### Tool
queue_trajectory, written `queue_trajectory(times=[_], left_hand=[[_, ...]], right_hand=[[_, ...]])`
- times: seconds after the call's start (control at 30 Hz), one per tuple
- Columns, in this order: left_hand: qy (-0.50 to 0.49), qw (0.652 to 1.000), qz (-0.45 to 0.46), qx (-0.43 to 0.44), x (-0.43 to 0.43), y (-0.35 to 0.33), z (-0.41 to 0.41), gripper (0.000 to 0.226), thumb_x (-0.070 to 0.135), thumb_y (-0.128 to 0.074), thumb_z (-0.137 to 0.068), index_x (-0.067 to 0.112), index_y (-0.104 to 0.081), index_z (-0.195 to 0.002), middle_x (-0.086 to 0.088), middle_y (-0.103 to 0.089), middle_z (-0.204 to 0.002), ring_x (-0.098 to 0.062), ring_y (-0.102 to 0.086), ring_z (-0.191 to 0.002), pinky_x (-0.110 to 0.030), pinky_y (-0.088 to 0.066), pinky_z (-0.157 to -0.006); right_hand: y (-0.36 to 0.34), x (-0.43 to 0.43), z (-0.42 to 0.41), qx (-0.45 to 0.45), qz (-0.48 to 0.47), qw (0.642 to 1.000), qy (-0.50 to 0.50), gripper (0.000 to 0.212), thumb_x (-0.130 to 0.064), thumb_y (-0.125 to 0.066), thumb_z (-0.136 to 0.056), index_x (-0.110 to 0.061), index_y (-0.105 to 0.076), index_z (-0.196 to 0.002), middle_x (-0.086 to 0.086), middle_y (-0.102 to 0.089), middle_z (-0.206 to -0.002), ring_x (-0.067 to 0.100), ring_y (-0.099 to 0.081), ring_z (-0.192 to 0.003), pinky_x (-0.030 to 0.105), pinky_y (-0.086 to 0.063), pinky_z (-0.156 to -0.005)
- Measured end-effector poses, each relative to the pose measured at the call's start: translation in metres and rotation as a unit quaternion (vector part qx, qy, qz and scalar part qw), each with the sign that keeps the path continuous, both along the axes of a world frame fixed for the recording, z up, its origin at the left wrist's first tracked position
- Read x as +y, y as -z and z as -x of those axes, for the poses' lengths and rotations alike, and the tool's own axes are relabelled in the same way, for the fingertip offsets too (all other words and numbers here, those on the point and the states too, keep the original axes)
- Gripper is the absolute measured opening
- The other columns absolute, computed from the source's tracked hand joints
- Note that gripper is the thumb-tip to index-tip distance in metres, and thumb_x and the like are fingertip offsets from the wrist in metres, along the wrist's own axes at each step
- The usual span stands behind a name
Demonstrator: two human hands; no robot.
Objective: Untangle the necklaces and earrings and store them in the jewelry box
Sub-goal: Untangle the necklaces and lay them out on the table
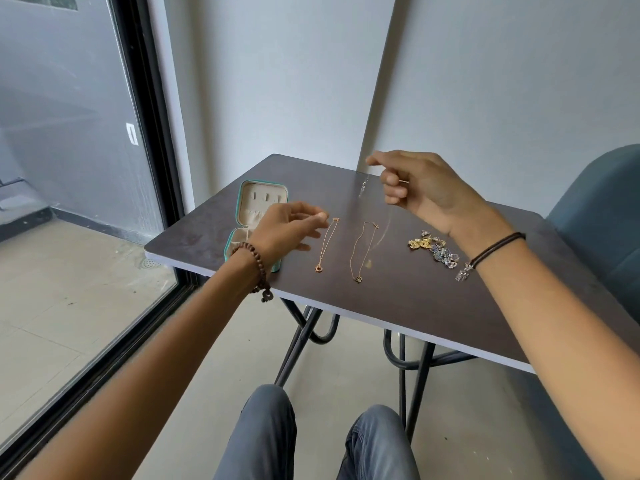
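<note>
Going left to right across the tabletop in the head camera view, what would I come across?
Open teal jewelry box → shorter gold necklace → longer gold necklace → heap of earrings.

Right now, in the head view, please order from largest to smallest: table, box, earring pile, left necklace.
1. Table.
2. Box, though the left hand hides part.
3. Earring pile and left necklace: similar extent, so I leave them unranked.
</note>
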State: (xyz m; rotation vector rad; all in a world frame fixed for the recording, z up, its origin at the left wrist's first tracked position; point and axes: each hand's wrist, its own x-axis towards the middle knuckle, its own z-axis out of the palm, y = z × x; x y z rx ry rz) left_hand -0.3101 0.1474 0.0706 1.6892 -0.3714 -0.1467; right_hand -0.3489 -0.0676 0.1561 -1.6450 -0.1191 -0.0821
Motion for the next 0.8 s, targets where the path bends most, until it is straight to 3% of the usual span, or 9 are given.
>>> queue_trajectory(times=[0.13,0.33,0.4,0.53,0.7,0.8], left_hand=[[0.008,0.998,0.033,-0.06,-0.01,-0.027,0.0,0.018,0.022,-0.066,-0.092,0.013,-0.07,-0.107,-0.004,-0.075,-0.103,-0.013,-0.071,-0.09,-0.027,-0.057,-0.077],[0.076,0.992,0.07,-0.078,-0.035,-0.065,0.006,0.036,0.023,-0.069,-0.09,0.016,-0.061,-0.124,0.0,-0.072,-0.113,-0.01,-0.068,-0.106,-0.03,-0.052,-0.095],[0.083,0.992,0.063,-0.074,-0.042,-0.071,0.01,0.034,0.021,-0.07,-0.089,0.012,-0.063,-0.12,-0.004,-0.074,-0.106,-0.013,-0.069,-0.103,-0.031,-0.05,-0.093],[0.069,0.993,0.071,-0.068,-0.039,-0.07,0.012,0.01,0.018,-0.067,-0.091,0.009,-0.067,-0.097,-0.001,-0.069,-0.078,-0.015,-0.07,-0.08,-0.032,-0.053,-0.083],[0.044,0.994,0.083,-0.057,-0.022,-0.06,0.007,0.021,0.024,-0.071,-0.089,0.005,-0.07,-0.097,0.0,-0.069,-0.078,-0.015,-0.069,-0.073,-0.029,-0.057,-0.078],[0.038,0.994,0.079,-0.06,-0.015,-0.055,0.004,0.03,0.025,-0.072,-0.088,0.0,-0.07,-0.103,-0.002,-0.072,-0.083,-0.016,-0.07,-0.077,-0.03,-0.057,-0.08]], right_hand=[[-0.017,0.002,0.001,-0.013,0.054,0.998,-0.023,0.027,-0.029,-0.064,-0.098,-0.005,-0.068,-0.108,-0.005,-0.038,-0.062,0.011,-0.023,-0.054,0.024,-0.022,-0.051],[-0.035,0.0,0.011,-0.029,0.128,0.991,-0.037,0.033,-0.037,-0.06,-0.1,-0.007,-0.071,-0.107,-0.004,-0.026,-0.058,0.013,-0.016,-0.053,0.03,-0.012,-0.051],[-0.036,-0.001,0.013,-0.031,0.142,0.989,-0.03,0.035,-0.037,-0.06,-0.1,-0.005,-0.071,-0.107,-0.004,-0.024,-0.056,0.012,-0.015,-0.052,0.03,-0.011,-0.051],[-0.031,-0.004,0.017,-0.032,0.157,0.987,-0.023,0.034,-0.037,-0.061,-0.099,-0.006,-0.073,-0.102,-0.004,-0.023,-0.056,0.014,-0.013,-0.052,0.029,-0.01,-0.05],[-0.018,-0.008,0.015,-0.02,0.166,0.986,-0.007,0.031,-0.04,-0.062,-0.098,-0.01,-0.072,-0.1,-0.004,-0.029,-0.058,0.013,-0.019,-0.052,0.028,-0.014,-0.051],[-0.008,-0.007,0.01,-0.017,0.153,0.988,-0.012,0.032,-0.038,-0.062,-0.098,-0.007,-0.071,-0.102,-0.003,-0.044,-0.061,0.014,-0.031,-0.052,0.021,-0.031,-0.051]])
